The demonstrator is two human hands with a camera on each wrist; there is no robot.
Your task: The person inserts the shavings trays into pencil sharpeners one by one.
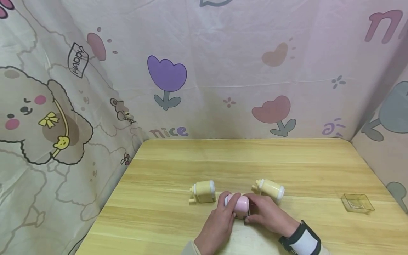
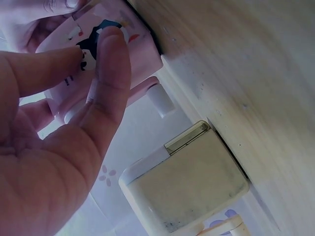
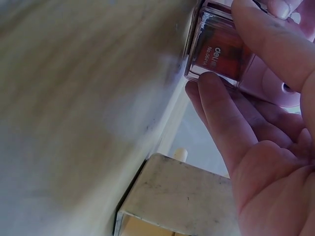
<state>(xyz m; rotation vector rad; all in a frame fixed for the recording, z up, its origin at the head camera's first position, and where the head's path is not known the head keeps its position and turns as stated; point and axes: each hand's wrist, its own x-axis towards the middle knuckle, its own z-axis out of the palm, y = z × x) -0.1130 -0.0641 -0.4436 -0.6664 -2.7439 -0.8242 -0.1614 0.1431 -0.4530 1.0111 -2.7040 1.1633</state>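
A pink pencil sharpener (image 1: pixel 241 203) lies on its side at the table's front middle, between both hands. My left hand (image 1: pixel 218 221) grips its body, fingers over the top; the left wrist view shows fingertips against the printed pink face (image 2: pixel 143 61). With thumb and fingers, my right hand (image 1: pixel 271 214) holds the sharpener's clear shavings drawer (image 3: pixel 216 54), which carries white "deli" lettering, at the body's end. Whether the drawer sits fully inside is hidden by the fingers.
Two yellow pencil sharpeners lie behind the hands, one at left (image 1: pixel 204 191), one at right (image 1: pixel 271 189), cranks pointing left. A loose yellowish clear drawer (image 1: pixel 357 203) sits on the wooden table (image 1: pixel 242 156) far right. Printed cloth (image 1: pixel 220 117) hangs behind the table.
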